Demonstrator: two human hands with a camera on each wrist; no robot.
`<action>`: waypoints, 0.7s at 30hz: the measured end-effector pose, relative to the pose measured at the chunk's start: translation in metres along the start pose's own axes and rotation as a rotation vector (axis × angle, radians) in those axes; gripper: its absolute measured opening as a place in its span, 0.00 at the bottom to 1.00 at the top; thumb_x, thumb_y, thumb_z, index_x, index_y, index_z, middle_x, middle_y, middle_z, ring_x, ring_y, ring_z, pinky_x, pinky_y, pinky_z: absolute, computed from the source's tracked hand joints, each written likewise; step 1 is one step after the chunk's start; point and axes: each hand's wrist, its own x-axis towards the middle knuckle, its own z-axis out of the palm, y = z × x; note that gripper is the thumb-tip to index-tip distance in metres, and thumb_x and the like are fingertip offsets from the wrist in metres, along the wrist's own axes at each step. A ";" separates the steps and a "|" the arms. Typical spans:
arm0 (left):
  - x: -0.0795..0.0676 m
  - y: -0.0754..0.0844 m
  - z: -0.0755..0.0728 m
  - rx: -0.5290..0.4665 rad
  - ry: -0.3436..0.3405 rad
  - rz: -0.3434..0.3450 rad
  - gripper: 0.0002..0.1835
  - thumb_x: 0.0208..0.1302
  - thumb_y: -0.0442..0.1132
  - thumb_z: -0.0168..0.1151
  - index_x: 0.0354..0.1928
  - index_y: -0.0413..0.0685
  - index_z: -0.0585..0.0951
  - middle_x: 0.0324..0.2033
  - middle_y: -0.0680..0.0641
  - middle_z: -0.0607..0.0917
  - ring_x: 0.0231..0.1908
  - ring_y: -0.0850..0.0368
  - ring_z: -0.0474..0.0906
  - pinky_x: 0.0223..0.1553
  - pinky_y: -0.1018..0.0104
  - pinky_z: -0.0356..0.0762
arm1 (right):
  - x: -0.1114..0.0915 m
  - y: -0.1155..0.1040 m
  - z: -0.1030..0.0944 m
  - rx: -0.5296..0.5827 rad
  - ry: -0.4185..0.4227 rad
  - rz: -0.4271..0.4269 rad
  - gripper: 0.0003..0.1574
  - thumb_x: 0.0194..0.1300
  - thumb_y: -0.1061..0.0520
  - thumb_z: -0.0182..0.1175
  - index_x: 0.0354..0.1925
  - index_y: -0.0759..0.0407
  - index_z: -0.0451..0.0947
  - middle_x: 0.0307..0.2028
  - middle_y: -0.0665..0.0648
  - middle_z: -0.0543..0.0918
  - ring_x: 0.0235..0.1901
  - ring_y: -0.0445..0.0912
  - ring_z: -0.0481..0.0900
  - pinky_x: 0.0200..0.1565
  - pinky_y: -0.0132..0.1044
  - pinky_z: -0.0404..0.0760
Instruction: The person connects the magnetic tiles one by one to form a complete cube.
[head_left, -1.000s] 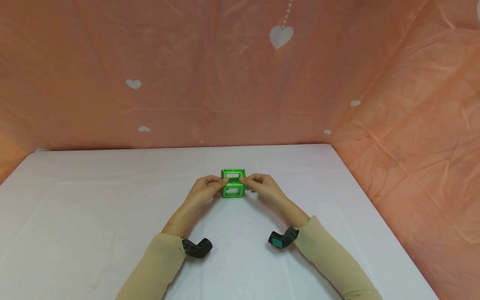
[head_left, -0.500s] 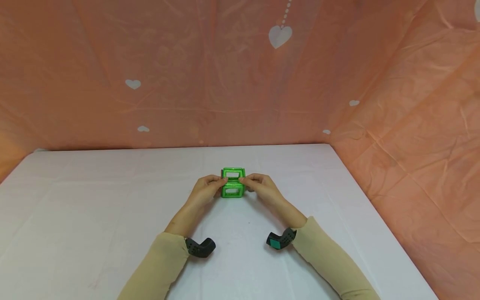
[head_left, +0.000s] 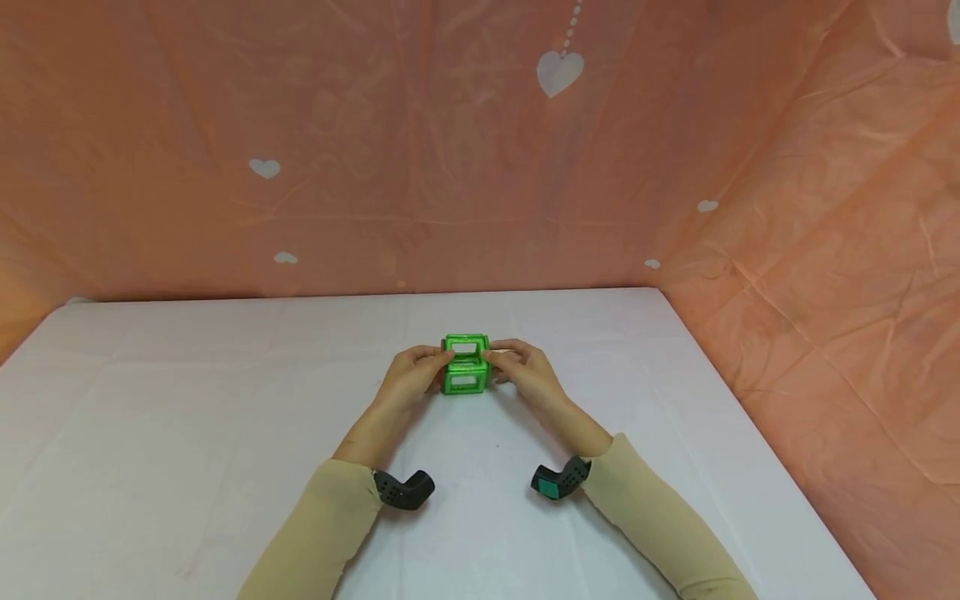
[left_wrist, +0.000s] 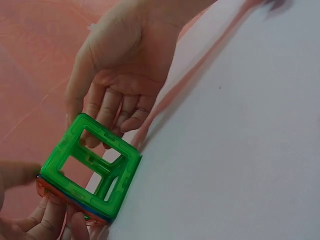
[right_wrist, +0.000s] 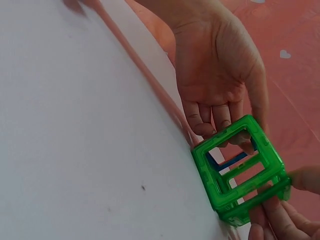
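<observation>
A small cube of magnetic tiles (head_left: 465,368), with green window-like frames, stands on the table between both hands. My left hand (head_left: 405,379) holds its left side, thumb at the upper edge and fingers against the wall. An orange-red tile (left_wrist: 67,198) with a blue edge forms that left wall in the left wrist view. On the opposite side my right hand (head_left: 531,377) pinches the cube, thumb at the top edge; in the right wrist view its fingers (right_wrist: 280,215) lie along the green wall. Through the open frames, the cube looks hollow.
A white cloth covers the table (head_left: 225,417). Behind and to the right hangs an orange curtain (head_left: 420,150) with white hearts. Each wrist carries a black camera mount, the left one (head_left: 405,490) and the right one (head_left: 561,479), over beige sleeves.
The right index finger has lifted and straightened along the cube's far side, and the thumb has shifted slightly up. The left wrist has moved a little inward. The cube stays nearly in place.
</observation>
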 end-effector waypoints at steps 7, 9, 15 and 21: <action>-0.001 0.000 0.002 -0.028 0.020 0.031 0.16 0.65 0.38 0.59 0.49 0.32 0.77 0.30 0.48 0.83 0.26 0.64 0.72 0.28 0.74 0.72 | 0.001 -0.001 -0.001 0.049 -0.021 -0.043 0.22 0.64 0.57 0.61 0.54 0.67 0.76 0.36 0.57 0.87 0.29 0.40 0.81 0.40 0.34 0.81; 0.000 0.000 0.003 -0.040 0.019 0.032 0.16 0.65 0.38 0.59 0.49 0.32 0.77 0.29 0.50 0.83 0.26 0.64 0.72 0.28 0.73 0.72 | 0.002 0.000 -0.002 0.042 -0.027 -0.047 0.22 0.64 0.58 0.61 0.54 0.67 0.75 0.35 0.57 0.87 0.29 0.40 0.81 0.40 0.34 0.81; 0.001 0.001 0.004 -0.047 0.027 0.018 0.15 0.65 0.37 0.59 0.48 0.32 0.77 0.26 0.51 0.81 0.25 0.64 0.72 0.28 0.73 0.71 | 0.003 0.000 -0.004 0.041 -0.028 -0.071 0.24 0.63 0.60 0.62 0.56 0.66 0.74 0.31 0.54 0.87 0.27 0.41 0.81 0.38 0.34 0.80; -0.004 0.002 -0.002 0.082 0.029 0.009 0.20 0.67 0.45 0.58 0.51 0.36 0.78 0.39 0.43 0.83 0.37 0.57 0.75 0.34 0.73 0.72 | 0.002 0.000 -0.007 -0.036 -0.067 -0.146 0.27 0.64 0.59 0.61 0.60 0.62 0.71 0.35 0.60 0.87 0.29 0.45 0.82 0.35 0.34 0.80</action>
